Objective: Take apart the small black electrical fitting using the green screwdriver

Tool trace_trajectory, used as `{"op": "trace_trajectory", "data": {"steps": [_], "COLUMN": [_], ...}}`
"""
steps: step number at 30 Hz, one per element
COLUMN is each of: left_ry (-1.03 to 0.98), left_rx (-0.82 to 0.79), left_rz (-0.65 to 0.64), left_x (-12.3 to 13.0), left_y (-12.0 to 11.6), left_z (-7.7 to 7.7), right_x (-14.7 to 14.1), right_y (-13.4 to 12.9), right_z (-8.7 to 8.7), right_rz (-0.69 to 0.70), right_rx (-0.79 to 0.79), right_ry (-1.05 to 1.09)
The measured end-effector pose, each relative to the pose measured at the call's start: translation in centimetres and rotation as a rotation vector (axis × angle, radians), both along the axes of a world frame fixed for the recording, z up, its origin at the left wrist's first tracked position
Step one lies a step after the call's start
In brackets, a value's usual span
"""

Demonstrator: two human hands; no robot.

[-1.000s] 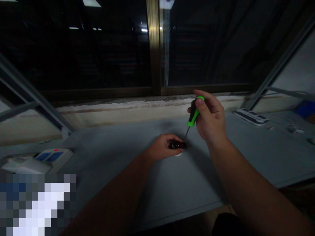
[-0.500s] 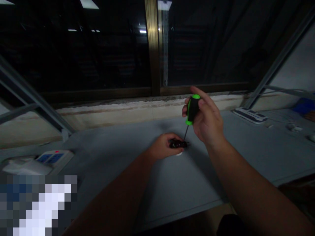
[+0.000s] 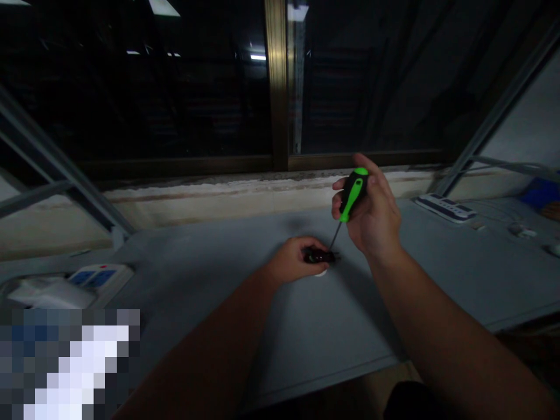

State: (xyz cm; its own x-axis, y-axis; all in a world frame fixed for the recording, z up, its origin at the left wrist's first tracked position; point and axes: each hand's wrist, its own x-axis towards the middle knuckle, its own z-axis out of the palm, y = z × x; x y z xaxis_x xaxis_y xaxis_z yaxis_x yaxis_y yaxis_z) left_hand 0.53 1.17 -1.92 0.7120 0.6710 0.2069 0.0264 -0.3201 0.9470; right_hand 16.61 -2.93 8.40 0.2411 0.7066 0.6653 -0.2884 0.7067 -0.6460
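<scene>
My left hand [image 3: 294, 260] is closed around a small dark, glossy part [image 3: 318, 255] low over the table, with thin prongs sticking out at its right end. What kind of part it is I cannot make out. Under it, a bit of a white round thing [image 3: 322, 273] shows. My right hand [image 3: 377, 216] grips a green and black screwdriver [image 3: 353, 195] by its handle, index finger stretched past the top. The screwdriver tilts, handle up and to the right. Its thin shaft runs down to the dark part's right end, where the tip seems to touch.
A grey table [image 3: 210, 291] runs along a wall under a dark window. One white power strip [image 3: 109, 280] lies at the left, another [image 3: 445, 208] at the back right near cables and small plugs [image 3: 522, 230]. Metal frame posts [image 3: 490, 116] slant up at both sides.
The screwdriver handle has turned, so a green stripe now faces me. It and my right hand have shifted slightly right and lean more. My left hand stays on the dark part.
</scene>
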Motion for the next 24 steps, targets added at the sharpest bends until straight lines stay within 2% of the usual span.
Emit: {"op": "trace_trajectory", "data": {"steps": [3, 6, 8, 13, 20, 24], "left_ry": [0.003, -0.007, -0.019, -0.028, 0.001, 0.022], "left_rx": [0.006, -0.015, -0.023, -0.017, -0.003, 0.031], "left_rz": [0.013, 0.016, 0.011, 0.002, 0.015, 0.004], "left_x": [0.07, 0.10, 0.11, 0.13, 0.02, -0.07], "left_y": [0.01, -0.12, -0.21, -0.23, -0.20, -0.36], "left_z": [-0.02, 0.13, 0.29, 0.47, 0.48, 0.80], "right_x": [-0.09, -0.24, -0.27, -0.09, 0.09, 0.33], "right_y": [-0.06, -0.08, -0.03, -0.02, -0.24, 0.03], "right_z": [-0.08, -0.15, -0.18, -0.18, -0.25, -0.43], "right_rz": [0.029, -0.025, -0.033, 0.053, -0.013, 0.071], "right_rx": [0.056, 0.090, 0.065, -0.002, 0.028, 0.010], "right_ry": [0.036, 0.023, -0.007, -0.002, -0.035, -0.041]}}
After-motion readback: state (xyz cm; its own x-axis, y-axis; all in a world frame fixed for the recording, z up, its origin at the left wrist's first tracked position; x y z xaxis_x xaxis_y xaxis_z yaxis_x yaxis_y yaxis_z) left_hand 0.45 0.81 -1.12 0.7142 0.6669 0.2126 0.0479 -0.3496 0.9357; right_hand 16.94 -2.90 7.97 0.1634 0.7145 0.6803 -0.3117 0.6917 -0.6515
